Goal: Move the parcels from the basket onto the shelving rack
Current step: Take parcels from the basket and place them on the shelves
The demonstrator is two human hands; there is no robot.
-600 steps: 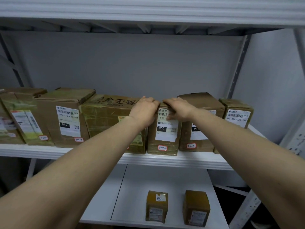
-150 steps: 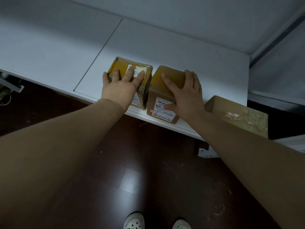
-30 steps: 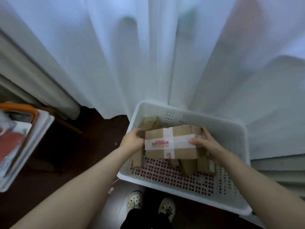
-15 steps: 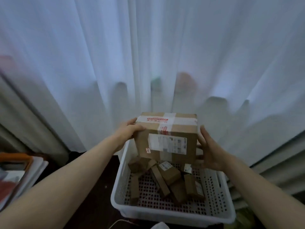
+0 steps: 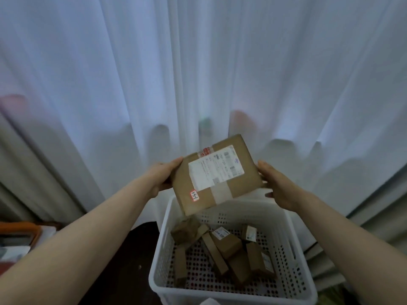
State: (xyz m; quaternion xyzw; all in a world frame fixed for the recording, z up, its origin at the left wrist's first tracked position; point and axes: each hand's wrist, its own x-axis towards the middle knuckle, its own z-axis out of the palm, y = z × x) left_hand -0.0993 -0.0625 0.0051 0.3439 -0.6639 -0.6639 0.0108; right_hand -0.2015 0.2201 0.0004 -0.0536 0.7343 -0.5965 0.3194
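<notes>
A brown cardboard parcel (image 5: 217,175) with a white shipping label and a small red-edged sticker hangs tilted in the air above the white perforated basket (image 5: 293,256). My left hand (image 5: 164,176) grips its left edge, thumb on top. On the right edge my right hand (image 5: 275,183) holds it, fingers behind the box. Several smaller brown parcels (image 5: 222,245) lie jumbled on the basket floor. The shelving rack is out of view.
A sheer white curtain (image 5: 198,73) hangs right behind the basket. At the far left edge sits an orange-rimmed item (image 5: 22,230) on a white surface. Dark floor (image 5: 123,267) shows left of the basket.
Both hands lifted the parcel out of the basket and have now tilted it so the labelled face points up at me, right end higher.
</notes>
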